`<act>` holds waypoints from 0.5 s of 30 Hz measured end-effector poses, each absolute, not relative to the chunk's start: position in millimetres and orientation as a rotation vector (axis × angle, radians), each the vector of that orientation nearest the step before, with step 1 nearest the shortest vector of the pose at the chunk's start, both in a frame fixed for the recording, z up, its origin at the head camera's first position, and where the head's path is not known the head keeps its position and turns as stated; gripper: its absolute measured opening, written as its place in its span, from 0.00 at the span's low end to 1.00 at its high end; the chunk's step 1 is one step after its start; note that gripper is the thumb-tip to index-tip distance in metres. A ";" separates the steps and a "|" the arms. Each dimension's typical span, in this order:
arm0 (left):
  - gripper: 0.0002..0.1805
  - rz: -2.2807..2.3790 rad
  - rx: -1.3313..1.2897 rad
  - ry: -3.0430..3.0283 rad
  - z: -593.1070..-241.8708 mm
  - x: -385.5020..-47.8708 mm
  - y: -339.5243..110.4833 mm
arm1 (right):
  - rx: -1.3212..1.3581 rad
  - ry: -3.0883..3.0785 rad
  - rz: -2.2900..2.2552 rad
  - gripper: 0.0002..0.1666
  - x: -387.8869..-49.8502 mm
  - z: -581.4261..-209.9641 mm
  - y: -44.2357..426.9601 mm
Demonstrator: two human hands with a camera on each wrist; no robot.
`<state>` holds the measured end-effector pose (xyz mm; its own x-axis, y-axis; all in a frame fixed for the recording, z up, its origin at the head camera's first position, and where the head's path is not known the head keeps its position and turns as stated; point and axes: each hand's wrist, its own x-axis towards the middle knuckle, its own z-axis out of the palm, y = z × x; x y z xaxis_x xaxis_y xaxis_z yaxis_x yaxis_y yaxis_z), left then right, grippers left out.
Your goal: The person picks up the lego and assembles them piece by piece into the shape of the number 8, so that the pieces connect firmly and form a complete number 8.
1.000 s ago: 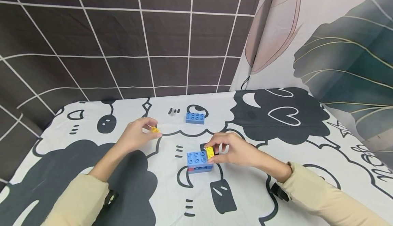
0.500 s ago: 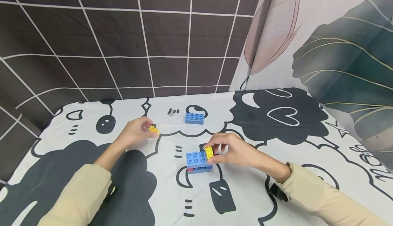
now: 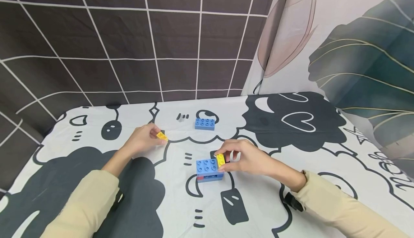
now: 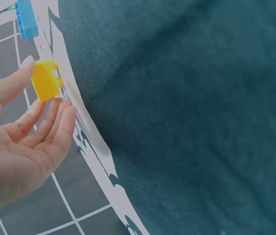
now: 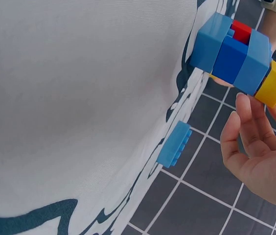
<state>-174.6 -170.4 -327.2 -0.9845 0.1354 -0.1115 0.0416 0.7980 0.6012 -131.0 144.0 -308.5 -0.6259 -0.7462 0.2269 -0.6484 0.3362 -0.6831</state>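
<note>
My left hand (image 3: pixel 142 138) pinches a small yellow toy brick (image 3: pixel 162 136) between thumb and fingers; in the left wrist view the yellow brick (image 4: pixel 46 81) shows studs on its right side. With my right hand (image 3: pixel 247 158) I pinch another yellow brick (image 3: pixel 221 160), which sits on the right end of a blue brick stack (image 3: pixel 208 169). Seen by the right wrist camera, the stack has light blue bricks (image 5: pixel 253 64) above and below, with a dark blue brick (image 5: pixel 230 59) and a red brick (image 5: pixel 241 31) between them. The right thumb and fingers touch the yellow brick (image 5: pixel 272 86).
Farther back on the table lies a loose blue brick (image 3: pixel 205 124) with studs up. A white cloth (image 3: pixel 181 209) with dark cartoon drawings covers the table. Behind its back edge hangs a dark grid-patterned curtain (image 3: pixel 174 36).
My left hand has shifted slightly left with its yellow brick, which has turned between the fingers. The right hand and the stack have stayed in place.
</note>
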 end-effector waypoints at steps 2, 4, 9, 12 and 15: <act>0.20 0.942 0.143 2.838 -327.6 -174.6 -170.7 | -1.287 2.462 -1.165 0.20 -130.9 -308.3 144.1; 0.20 0.938 0.149 2.841 -327.4 -174.2 -170.9 | -1.290 2.460 -1.167 0.20 -131.1 -308.2 144.3; 0.19 0.940 0.152 2.849 -324.5 -172.0 -170.9 | -1.302 2.455 -1.173 0.20 -131.5 -308.6 144.6; 0.20 0.958 0.148 2.850 -321.3 -169.9 -169.8 | -1.301 2.453 -1.173 0.20 -131.6 -309.0 144.7; 0.20 0.995 0.173 2.842 -317.7 -167.0 -167.3 | -1.298 2.454 -1.173 0.20 -131.7 -309.2 144.8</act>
